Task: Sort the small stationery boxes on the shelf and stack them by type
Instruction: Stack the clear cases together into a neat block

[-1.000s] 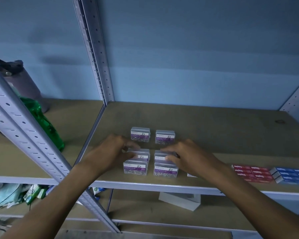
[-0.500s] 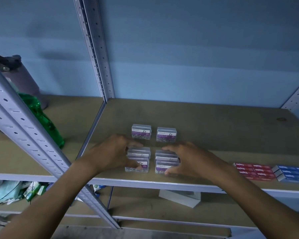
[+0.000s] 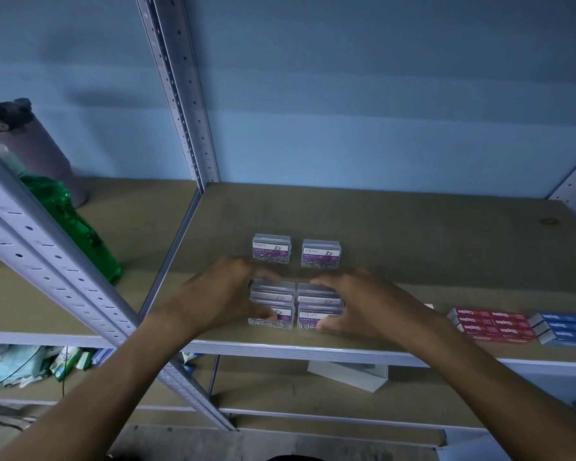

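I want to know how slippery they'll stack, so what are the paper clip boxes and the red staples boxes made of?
Paper clip boxes: seemingly clear hard plastic, glossy; the metal clips show through below the purple label. Red staples boxes: probably printed cardboard, matte-looking, opaque with flat folded edges.

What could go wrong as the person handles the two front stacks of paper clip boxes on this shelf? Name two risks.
1. Both front stacks sit near the shelf's front edge; a nudge from the left hand or right hand might push them off.
2. The top boxes look slightly offset, so they may slide.
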{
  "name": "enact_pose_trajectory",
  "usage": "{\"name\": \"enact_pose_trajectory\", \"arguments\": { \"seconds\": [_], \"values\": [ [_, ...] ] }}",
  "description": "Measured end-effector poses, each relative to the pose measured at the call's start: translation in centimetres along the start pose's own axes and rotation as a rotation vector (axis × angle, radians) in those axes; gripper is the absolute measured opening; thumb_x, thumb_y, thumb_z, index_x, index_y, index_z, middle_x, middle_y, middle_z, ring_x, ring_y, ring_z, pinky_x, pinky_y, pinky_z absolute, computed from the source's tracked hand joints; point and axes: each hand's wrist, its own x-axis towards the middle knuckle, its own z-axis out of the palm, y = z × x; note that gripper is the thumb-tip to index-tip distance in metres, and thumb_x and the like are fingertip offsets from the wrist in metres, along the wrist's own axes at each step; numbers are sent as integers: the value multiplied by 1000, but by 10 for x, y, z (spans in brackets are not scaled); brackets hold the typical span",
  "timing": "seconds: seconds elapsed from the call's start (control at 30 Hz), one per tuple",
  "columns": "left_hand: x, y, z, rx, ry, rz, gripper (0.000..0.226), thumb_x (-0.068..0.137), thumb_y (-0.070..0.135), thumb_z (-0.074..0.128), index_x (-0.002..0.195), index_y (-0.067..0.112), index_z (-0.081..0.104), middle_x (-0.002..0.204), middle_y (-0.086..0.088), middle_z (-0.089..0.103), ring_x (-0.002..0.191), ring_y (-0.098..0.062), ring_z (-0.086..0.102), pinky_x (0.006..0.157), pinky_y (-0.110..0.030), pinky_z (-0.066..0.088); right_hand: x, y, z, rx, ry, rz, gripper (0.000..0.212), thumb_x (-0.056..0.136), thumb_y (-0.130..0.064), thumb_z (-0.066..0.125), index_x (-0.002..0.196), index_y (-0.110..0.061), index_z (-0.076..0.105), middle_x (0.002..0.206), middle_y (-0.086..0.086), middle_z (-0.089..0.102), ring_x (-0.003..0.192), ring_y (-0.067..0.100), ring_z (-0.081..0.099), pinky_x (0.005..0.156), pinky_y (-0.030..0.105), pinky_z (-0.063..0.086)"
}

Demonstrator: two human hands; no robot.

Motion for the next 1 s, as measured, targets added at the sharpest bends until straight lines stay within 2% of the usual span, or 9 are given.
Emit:
{"name": "enact_pose_trajectory", "arguments": {
  "seconds": [0.23,0.37,0.43,0.53,0.63,0.67,0.77,0.87,1.0],
  "values": [
    [-1,0,3,4,36,57,55,67,48,83,118,43,62,124,20,63,105,-1,61,84,-25,55,1,2,4,-8,18,-14,75,73,-52,81,140,-41,49,136,-16,63,111,10,65,91,35,58],
    [-4,3,-3,15,21,85,63,68,57,79,126,47,56,128,23,61,108,1,60,87,-21,54,-2,1,-5,-6,1,27,80,70,-66,79,141,-40,50,140,-17,59,117,9,62,96,32,55],
    [-3,6,-12,0,49,84,64,70,63,72,129,45,55,130,24,59,108,3,58,87,-13,49,3,4,-15,28,18,49,75,72,-69,77,138,-42,52,136,-17,60,113,6,61,94,29,53],
    [7,6,-28,11,146,60,57,76,62,67,127,40,58,123,30,52,95,6,51,74,0,36,17,14,-27,-16,125,40,55,83,-61,71,132,-45,52,132,-16,60,112,7,58,93,31,53],
    [25,-7,-33,48,192,63,50,83,55,66,128,37,57,129,19,57,103,-7,58,82,-21,51,31,22,-29,-79,213,51,43,93,-39,67,131,-45,49,135,-16,53,122,10,50,99,39,51],
    [31,-13,-32,46,184,51,48,83,52,67,128,38,57,130,15,58,106,-12,60,87,-29,53,35,23,-28,-81,222,57,43,94,-33,66,132,-44,49,135,-16,51,120,10,48,99,39,50],
    [47,-26,-25,11,155,5,46,83,45,70,127,40,57,129,11,58,104,-15,59,91,-35,54,45,26,-26,-92,196,75,45,95,-26,66,133,-43,49,134,-15,49,106,5,43,94,35,50],
    [57,-28,-20,1,127,-21,47,82,45,71,127,39,58,129,11,58,100,-11,57,93,-34,53,52,26,-22,-94,164,84,44,94,-29,67,134,-41,52,131,-13,52,113,10,48,92,33,48],
    [62,-29,-14,43,116,-23,46,84,46,69,128,38,58,131,11,59,87,-4,51,84,-21,48,55,26,-16,-96,157,92,42,95,-28,66,134,-39,54,130,-10,55,119,16,52,94,34,49]
  ]
}}
